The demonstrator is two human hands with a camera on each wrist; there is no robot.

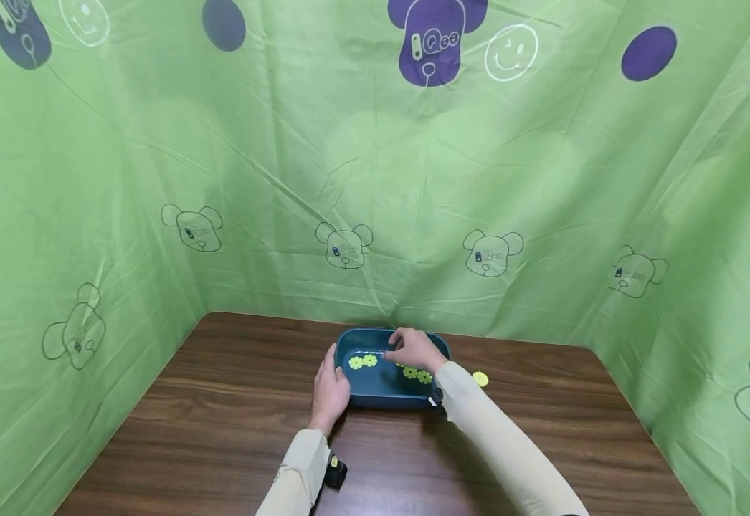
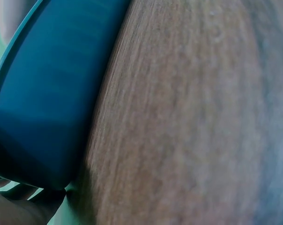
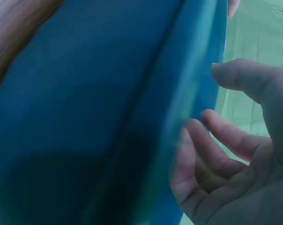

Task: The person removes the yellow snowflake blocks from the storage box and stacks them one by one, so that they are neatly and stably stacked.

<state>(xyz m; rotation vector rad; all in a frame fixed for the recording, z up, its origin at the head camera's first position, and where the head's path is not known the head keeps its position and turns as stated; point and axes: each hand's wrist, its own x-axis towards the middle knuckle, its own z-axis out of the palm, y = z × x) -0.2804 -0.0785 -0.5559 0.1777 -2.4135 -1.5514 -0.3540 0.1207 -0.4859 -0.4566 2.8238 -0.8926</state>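
Note:
A dark teal basin sits near the table's far edge, with several flat yellow-green flower-shaped pieces on its floor. Two flower pieces lie at its left side; others are at its right, partly under my right arm. My left hand rests against the basin's left end, fingers along the outer wall and thumb at the rim. Over the basin hovers my right hand. Its bent fingers and thumb stand apart in the right wrist view, with nothing visible between them.
One more yellow-green flower piece lies on the wooden table, right of the basin. A green printed curtain hangs behind the table and along both sides. Each wrist wears a small dark device.

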